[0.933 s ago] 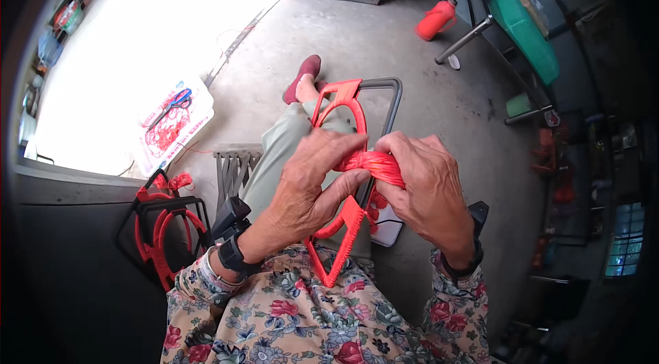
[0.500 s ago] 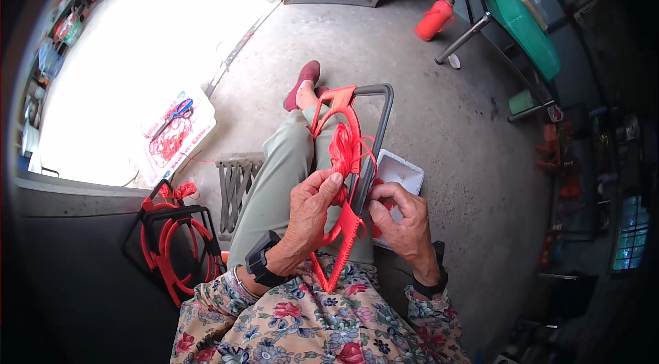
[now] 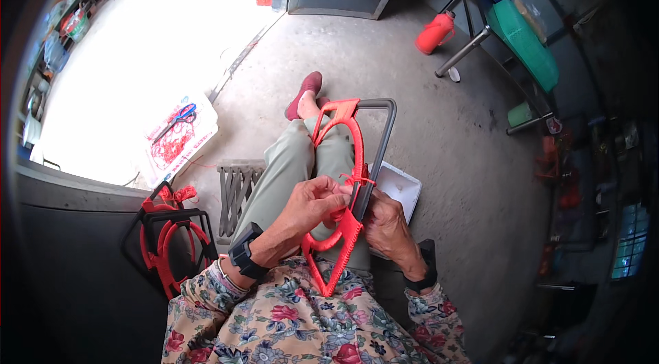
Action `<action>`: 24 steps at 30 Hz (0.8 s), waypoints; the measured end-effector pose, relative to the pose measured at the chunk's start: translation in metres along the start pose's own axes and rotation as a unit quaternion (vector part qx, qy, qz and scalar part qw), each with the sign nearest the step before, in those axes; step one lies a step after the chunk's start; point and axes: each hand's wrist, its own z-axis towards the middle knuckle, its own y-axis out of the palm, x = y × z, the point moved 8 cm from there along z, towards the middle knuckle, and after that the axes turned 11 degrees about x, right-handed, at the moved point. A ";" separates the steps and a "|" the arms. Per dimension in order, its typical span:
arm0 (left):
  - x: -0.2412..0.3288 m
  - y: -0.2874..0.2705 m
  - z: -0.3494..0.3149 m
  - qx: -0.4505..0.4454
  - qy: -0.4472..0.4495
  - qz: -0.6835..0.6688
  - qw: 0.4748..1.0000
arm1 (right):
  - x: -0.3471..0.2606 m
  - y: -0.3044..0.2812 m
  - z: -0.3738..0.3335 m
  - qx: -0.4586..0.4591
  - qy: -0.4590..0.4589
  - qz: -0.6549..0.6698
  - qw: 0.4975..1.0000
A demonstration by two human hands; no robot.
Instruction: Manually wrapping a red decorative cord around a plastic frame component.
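Across my lap lies a black metal frame (image 3: 386, 137) with a ring and strips wrapped in red cord (image 3: 357, 148). A few loose loops of red cord (image 3: 359, 179) cross its long black bar. My left hand (image 3: 317, 203) is inside the frame, fingertips pinched against the bar, with some red cord showing under them. On the bar's outer side, my right hand (image 3: 390, 228) is closed with curled fingers. Its fingertips are partly hidden behind the bar, so what they grip cannot be made out.
A second red-and-black frame (image 3: 171, 237) leans at the left. Beyond it, blue-handled scissors (image 3: 176, 122) lie over tangled red cord on a white box (image 3: 206, 132). A white bin (image 3: 403, 185) stands right of my legs. Farther off are a red thermos (image 3: 434, 33) and a metal-legged table (image 3: 473, 47).
The red cord bundle my left hand held up inside the frame has dropped from sight. My left hand moved against the bar, and my right hand drew in close behind it.
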 end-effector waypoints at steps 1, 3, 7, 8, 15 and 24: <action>-0.002 -0.001 0.001 -0.011 -0.009 0.012 1.000 | 0.005 -0.001 -0.002 -0.005 -0.001 -0.001 1.000; -0.010 -0.001 0.000 -0.022 -0.019 0.019 0.999 | 0.015 0.000 -0.009 -0.035 -0.058 -0.167 0.984; -0.013 0.016 -0.011 -0.030 -0.044 -0.063 0.997 | 0.005 -0.003 -0.008 -0.026 -0.113 -0.158 0.981; -0.012 0.020 -0.017 -0.029 -0.077 -0.097 0.992 | 0.014 -0.009 -0.008 -0.002 -0.022 -0.121 0.992; -0.016 0.031 -0.024 -0.168 -0.068 -0.215 0.960 | 0.026 -0.076 -0.028 0.207 0.231 0.401 0.862; -0.024 0.047 -0.015 -0.241 -0.113 -0.270 0.926 | -0.148 -0.122 -0.050 -0.098 0.100 0.734 0.664</action>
